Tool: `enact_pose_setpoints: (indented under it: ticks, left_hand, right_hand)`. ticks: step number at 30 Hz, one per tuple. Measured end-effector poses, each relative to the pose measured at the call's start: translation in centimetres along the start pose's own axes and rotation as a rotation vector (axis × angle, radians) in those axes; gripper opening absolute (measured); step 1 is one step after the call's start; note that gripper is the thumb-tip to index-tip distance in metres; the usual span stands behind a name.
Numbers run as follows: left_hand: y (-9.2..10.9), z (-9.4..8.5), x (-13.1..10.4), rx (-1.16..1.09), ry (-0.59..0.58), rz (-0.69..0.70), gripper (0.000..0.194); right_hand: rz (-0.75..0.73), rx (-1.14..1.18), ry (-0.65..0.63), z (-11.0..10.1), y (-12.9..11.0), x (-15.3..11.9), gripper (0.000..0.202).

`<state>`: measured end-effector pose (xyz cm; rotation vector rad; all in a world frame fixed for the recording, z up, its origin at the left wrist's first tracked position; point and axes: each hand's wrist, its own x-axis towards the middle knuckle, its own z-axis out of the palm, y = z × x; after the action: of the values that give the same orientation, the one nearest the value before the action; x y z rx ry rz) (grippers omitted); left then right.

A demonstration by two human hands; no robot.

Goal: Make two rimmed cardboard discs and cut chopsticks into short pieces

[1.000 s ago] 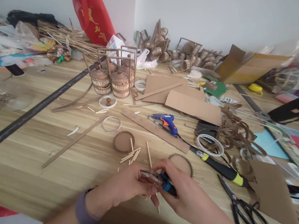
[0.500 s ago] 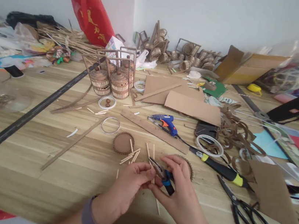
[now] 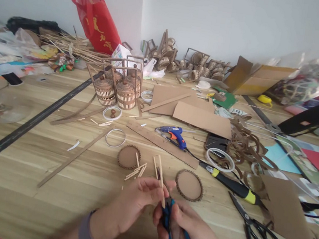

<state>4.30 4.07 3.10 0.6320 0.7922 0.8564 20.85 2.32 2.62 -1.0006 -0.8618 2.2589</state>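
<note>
My left hand [image 3: 144,194] pinches a thin pale wooden stick [image 3: 161,175] between thumb and fingers, its lower end beside the tool's jaws. My right hand [image 3: 188,226] is closed around blue-handled pliers [image 3: 168,211], whose handles spread apart toward me. Past the hands lies another pale stick, partly hidden by my fingers. Short cut sticks [image 3: 137,171] lie in a loose heap to the left. Beside them is a round cardboard disc with a dark beaded rim [image 3: 127,157]; a second rimmed disc [image 3: 188,185] lies just beyond my right hand.
A blue glue gun [image 3: 175,134], a black-and-yellow tool [image 3: 233,185] and large black scissors [image 3: 261,236] lie to the right. Lidded woven baskets with handles [image 3: 126,93] stand further back. Cardboard sheets [image 3: 202,119], brown strips [image 3: 251,140] and white rings [image 3: 115,138] are spread around.
My right hand has moved down and turned the pliers so their handles point toward me. The left hand has brought the stick to their jaws. The right-hand disc is now uncovered.
</note>
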Motion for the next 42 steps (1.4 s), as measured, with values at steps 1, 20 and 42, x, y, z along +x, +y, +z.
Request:
enact_pose_setpoints:
  ticks: [1,20,42]
  left_hand:
    - [-0.3,0.1,0.1,-0.014,-0.031,-0.026,0.044]
    - [2.3,0.2,-1.5,0.348,0.104,0.002,0.029]
    - [1.4,1.1,-2.0,0.333,-0.115,-0.149,0.024]
  right_hand:
    - [0.012,0.063,-0.019,0.2,0.2,0.0,0.061]
    - [-0.119,-0.747,0.374,-0.8,-3.5,-5.4,0.025]
    - [0.203,-0.822,0.053,1.1,-7.3,-4.7,0.037]
